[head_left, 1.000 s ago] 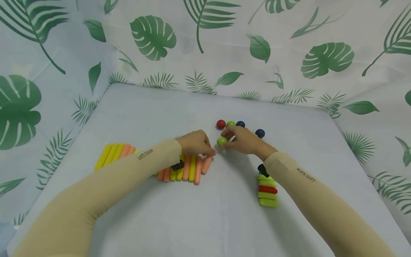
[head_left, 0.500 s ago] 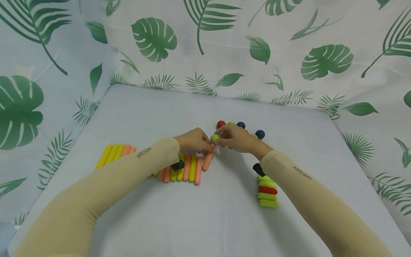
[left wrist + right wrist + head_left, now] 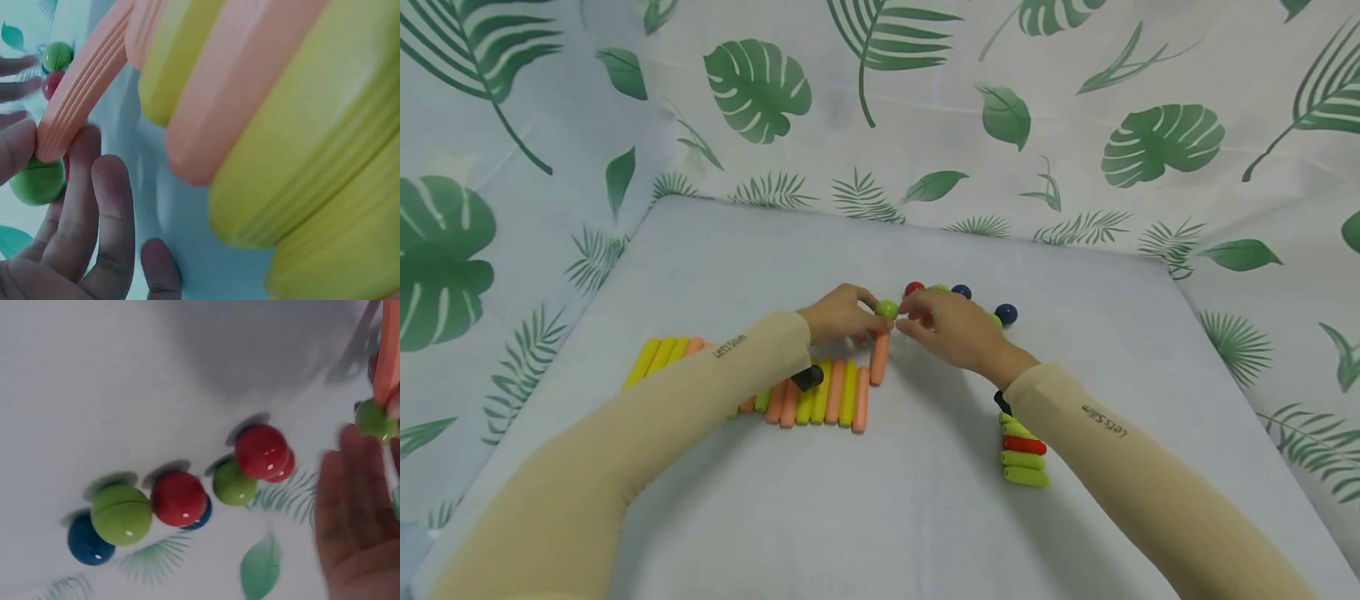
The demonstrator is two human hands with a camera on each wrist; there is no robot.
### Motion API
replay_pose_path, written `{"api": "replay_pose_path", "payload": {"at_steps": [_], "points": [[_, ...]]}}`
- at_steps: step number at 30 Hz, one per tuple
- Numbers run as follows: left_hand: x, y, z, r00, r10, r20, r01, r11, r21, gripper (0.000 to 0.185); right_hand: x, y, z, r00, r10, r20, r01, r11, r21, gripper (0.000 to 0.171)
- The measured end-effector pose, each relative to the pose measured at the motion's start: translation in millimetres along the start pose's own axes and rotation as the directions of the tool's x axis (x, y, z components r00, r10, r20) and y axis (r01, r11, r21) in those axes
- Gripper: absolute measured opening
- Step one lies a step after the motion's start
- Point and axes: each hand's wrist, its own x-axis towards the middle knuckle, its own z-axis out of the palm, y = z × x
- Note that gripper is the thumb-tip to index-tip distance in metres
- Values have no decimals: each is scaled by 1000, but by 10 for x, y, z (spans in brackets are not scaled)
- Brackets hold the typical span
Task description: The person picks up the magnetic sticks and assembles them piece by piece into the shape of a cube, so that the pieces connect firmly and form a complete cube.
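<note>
Centrally on the worktop, a green ball (image 3: 886, 309) sits atop an orange stick (image 3: 879, 359) pinched by the left hand (image 3: 838, 314); the right hand (image 3: 951, 331), fingers relaxed, is just beside it. More balls (image 3: 1006, 314) lie toward the far edge.

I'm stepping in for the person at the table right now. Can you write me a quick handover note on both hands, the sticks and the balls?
Left hand: holds an orange stick by its far end, its near end against the stick row.
Right hand: fingers open, right beside the green ball, which sits on that stick's tip.
Loose balls, red, green and blue, lie beyond the right hand.
Short green and red sticks lie by the right forearm.
Done: one ball on one stick. Left: the other sticks and balls lie unjoined.
</note>
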Motion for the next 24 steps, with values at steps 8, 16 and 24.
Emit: {"api": "replay_pose_path", "payload": {"at_steps": [8,16,24], "points": [[57,-19,-49,997,-47,-64,37,987,-155,53,-174,-351,263,864,-477,159,503,810,-302,18],[80,-44,-55,995,-55,-78,35,971,-238,58,-232,-517,387,843,-481,241,535,701,-472,21],[103,-91,-72,996,-3,-89,-12,986,-163,51,-266,-539,359,831,-461,313,557,690,-463,18]]}}
